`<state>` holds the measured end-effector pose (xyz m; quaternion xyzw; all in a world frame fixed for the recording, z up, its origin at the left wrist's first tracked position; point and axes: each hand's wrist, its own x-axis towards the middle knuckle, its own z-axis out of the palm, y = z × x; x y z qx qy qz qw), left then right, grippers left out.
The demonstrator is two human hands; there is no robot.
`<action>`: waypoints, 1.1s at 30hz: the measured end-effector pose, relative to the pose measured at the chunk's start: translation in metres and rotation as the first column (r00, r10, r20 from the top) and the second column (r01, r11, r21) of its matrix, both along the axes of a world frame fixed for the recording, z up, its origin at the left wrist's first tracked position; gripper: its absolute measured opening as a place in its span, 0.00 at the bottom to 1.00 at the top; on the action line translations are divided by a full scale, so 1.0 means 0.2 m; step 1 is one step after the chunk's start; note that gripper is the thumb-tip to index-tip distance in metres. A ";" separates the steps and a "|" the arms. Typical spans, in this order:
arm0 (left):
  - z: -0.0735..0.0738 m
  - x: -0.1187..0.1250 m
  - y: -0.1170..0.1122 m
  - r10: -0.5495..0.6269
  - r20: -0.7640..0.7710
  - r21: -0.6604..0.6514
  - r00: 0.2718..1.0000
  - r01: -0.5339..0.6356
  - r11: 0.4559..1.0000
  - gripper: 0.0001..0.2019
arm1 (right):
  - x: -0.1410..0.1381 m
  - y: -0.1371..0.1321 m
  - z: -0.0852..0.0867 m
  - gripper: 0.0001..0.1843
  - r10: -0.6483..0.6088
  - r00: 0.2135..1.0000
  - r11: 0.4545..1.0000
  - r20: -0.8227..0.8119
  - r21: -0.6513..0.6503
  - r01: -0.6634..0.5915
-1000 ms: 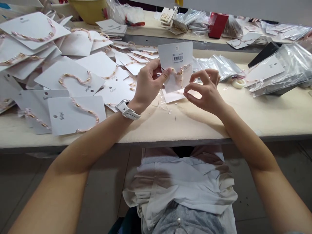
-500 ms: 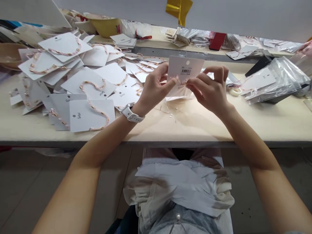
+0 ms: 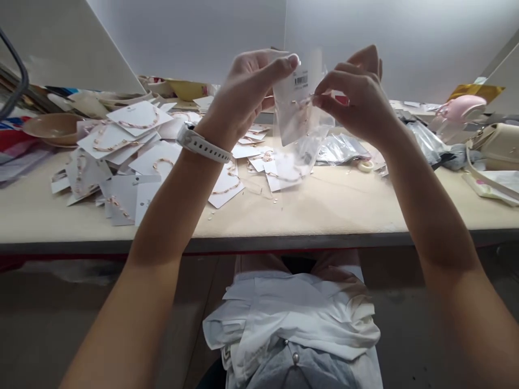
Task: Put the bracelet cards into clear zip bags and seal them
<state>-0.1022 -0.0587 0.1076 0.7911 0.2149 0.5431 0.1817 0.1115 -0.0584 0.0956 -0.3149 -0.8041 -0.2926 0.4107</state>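
The left hand [image 3: 253,81] and right hand [image 3: 357,86] pinch a bagged necklace card [image 3: 294,102] above the workbench [image 3: 324,210].
Scattered necklace cards [image 3: 130,121] lie left; the hands are now higher than earlier.

Left hand [image 3: 251,81], right hand [image 3: 357,89], jewelry card [image 3: 292,108]

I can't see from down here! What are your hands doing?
Left hand: closed, holding a jewellery card.
Right hand: closed, pinching that jewellery card too.

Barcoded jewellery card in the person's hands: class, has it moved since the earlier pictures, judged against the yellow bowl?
Yes, upward: in the view, the barcoded card now stands higher than the yellow bowl, having been below it earlier.
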 end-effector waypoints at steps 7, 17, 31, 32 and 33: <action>0.06 0.08 -0.06 -0.040 0.109 -0.194 0.993 0.061 0.979 0.12 | 0.05 -0.01 0.04 0.08 0.027 0.998 0.998 0.064 -0.061 -0.023; 0.11 0.07 -0.12 0.044 0.055 -0.117 0.998 -0.037 0.992 0.11 | 0.03 -0.07 0.03 0.18 0.030 1.000 0.996 -0.005 0.086 -0.030; -0.19 -0.02 0.20 0.171 -0.114 -0.367 0.979 -0.202 0.908 0.30 | 0.09 0.16 -0.18 0.42 -0.154 0.716 0.788 -0.680 -0.522 -0.326; -0.26 -0.02 0.25 0.141 -0.191 -0.472 0.971 -0.217 0.855 0.27 | 0.12 0.21 -0.21 0.43 -0.245 0.695 0.708 -0.676 -0.615 -0.347; -0.33 -0.01 0.30 0.117 -0.243 -0.533 0.963 -0.233 0.813 0.24 | 0.14 0.27 -0.25 0.42 -0.320 0.699 0.625 -0.640 -0.697 -0.352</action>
